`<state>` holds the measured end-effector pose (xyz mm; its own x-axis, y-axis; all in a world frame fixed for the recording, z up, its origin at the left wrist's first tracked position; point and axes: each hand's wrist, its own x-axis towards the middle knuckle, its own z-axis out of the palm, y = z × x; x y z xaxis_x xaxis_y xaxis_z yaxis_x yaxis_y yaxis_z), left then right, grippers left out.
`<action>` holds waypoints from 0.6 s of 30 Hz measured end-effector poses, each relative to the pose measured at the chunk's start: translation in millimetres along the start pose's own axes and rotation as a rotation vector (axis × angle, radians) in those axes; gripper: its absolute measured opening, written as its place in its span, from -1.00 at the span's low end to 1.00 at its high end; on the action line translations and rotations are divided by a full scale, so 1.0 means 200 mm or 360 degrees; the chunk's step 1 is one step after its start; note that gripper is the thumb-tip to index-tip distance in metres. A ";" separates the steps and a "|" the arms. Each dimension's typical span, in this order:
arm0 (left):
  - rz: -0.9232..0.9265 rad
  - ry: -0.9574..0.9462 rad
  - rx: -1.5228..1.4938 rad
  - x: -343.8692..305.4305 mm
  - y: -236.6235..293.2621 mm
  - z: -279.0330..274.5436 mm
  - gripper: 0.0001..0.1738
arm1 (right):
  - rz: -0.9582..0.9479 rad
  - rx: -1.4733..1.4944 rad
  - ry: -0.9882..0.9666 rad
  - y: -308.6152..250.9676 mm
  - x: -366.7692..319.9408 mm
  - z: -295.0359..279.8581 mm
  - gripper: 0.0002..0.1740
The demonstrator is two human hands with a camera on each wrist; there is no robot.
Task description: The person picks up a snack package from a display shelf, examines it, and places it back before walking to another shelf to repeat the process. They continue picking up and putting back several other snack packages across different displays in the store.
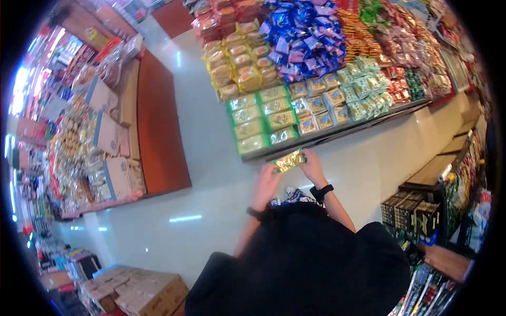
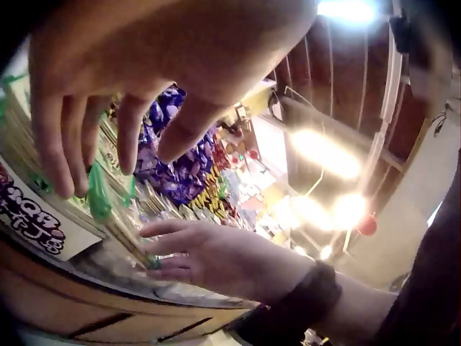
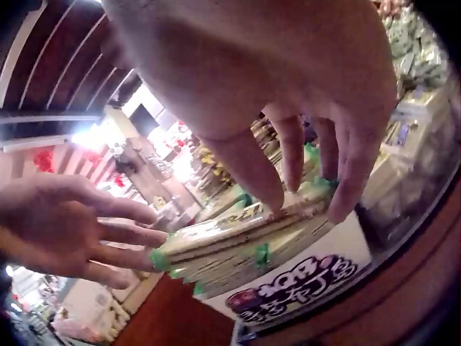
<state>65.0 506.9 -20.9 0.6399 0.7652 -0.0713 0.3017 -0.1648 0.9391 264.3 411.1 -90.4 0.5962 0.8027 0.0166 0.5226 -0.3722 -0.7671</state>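
The left hand point(image 1: 267, 185) and right hand point(image 1: 312, 167) pinch opposite ends of a gold packet point(image 1: 289, 161) near the worktop's point(image 1: 363, 124) front left corner.

Left hand point(image 1: 268, 180) / right hand point(image 1: 312, 167) / gold packet point(image 1: 290, 161) held at both ends / snack display point(image 1: 337, 130) just beyond

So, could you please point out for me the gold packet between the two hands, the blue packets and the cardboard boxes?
Gold packet point(image 1: 289, 162): head view, middle of its wrapper.
Blue packets point(image 1: 308, 37): head view, amid the pile.
Cardboard boxes point(image 1: 145, 289): head view, one box's top.
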 end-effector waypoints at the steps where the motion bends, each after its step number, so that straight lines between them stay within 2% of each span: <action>1: -0.0040 -0.0094 0.0082 0.07 0.00 0.00 -0.68 | 0.0072 -0.0046 0.0036 0.01 0.03 -0.01 -0.57; 3: -0.0121 -0.0251 0.0262 0.18 -0.02 -0.01 -0.68 | 0.0199 -0.0123 0.0094 0.01 0.07 0.00 -0.57; 5: 0.0059 -0.0303 0.0325 0.31 -0.09 0.00 -0.65 | 0.0177 -0.0136 0.0219 0.00 0.15 0.01 -0.58; 8: 0.0208 -0.0414 0.0293 0.39 -0.17 0.03 -0.62 | 0.0316 -0.0141 0.0269 -0.03 0.12 0.02 -0.57; 15: 0.0036 -0.0533 0.0330 0.60 -0.19 0.11 -0.64 | 0.0401 -0.0166 0.0255 0.05 0.24 0.06 -0.57; 18: 0.0068 -0.0431 0.0424 0.69 -0.25 0.16 -0.64 | 0.0397 -0.0125 0.0214 0.07 0.36 0.05 -0.56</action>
<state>161.4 601.0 -89.4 0.8085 0.5680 -0.1538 0.4211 -0.3759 0.8254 308.2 468.6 -106.9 0.7850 0.6146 -0.0773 0.3920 -0.5895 -0.7063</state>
